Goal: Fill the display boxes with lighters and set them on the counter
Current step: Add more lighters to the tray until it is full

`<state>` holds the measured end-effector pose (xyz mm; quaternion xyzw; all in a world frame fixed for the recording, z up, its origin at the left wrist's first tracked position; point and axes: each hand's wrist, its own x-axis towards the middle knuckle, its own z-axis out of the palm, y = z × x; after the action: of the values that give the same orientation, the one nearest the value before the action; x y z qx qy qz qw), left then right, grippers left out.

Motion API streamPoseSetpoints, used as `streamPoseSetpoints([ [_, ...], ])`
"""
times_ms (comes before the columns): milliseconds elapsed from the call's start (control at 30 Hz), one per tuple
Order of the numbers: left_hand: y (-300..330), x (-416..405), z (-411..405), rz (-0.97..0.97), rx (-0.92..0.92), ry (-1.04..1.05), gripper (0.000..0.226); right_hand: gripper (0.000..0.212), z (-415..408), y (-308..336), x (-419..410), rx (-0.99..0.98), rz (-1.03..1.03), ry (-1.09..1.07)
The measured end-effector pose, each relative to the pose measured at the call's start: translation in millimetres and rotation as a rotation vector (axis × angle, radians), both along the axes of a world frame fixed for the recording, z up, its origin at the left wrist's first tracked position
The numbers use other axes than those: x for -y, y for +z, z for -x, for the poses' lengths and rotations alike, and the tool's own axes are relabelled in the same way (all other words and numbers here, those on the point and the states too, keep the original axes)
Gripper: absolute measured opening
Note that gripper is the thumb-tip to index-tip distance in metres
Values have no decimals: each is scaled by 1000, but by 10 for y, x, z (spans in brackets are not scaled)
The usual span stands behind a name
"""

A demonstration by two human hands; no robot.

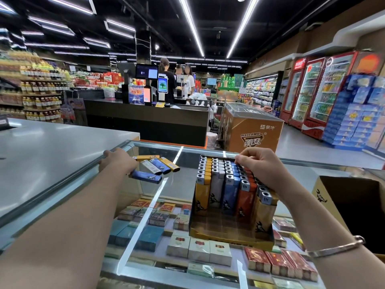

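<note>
Nearest the camera, two bare forearms reach over a glass worktop (62, 184), the right wrist wearing a bangle (337, 248). The right hand (260, 165) rests on the back rows of lighters (227, 180) in the display box (231, 234), its grip curled down and pinching at their tops. The box stands on the glass, packed with upright yellow, white, blue and orange lighters, the front tray bare. The left hand (116, 161) lies near the worktop's far left edge; whether its grip holds the loose blue lighter (145, 176) beside it cannot be told. More loose lighters (158, 164) lie fanned on the glass just beyond. An open carton (354, 209) sits to the right. Under the glass are rows of cigarette packs (200, 249). Beyond stand a black checkout counter (145, 122) with screens and people, a chest freezer (252, 130), drink fridges (312, 97) and stocked shelves (37, 90).
</note>
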<state>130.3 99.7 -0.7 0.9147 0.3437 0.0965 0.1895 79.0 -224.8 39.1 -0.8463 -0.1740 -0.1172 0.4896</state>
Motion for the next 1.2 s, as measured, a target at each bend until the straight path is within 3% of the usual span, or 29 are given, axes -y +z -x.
streamPoseSetpoints([
  [300,107,-117,168,37,9,-136,40,17,5,-1,5,-21,-5,-12],
  [500,52,-272,334,-53,43,-202,26,18,-3,-9,1,20,-6,-27],
  [633,79,-249,339,141,173,-474,34,18,0,-6,5,1,-18,-19],
  [733,138,-99,388,155,32,-706,41,18,8,-3,3,-8,-20,-19],
  [867,183,92,377,-12,-133,-772,46,17,16,4,-1,-23,-23,-15],
  [1033,248,195,388,-334,-232,-748,16,18,18,3,2,-19,-11,-14],
  [1200,147,157,396,-533,-87,-669,13,18,18,-1,5,-12,-8,-12],
])
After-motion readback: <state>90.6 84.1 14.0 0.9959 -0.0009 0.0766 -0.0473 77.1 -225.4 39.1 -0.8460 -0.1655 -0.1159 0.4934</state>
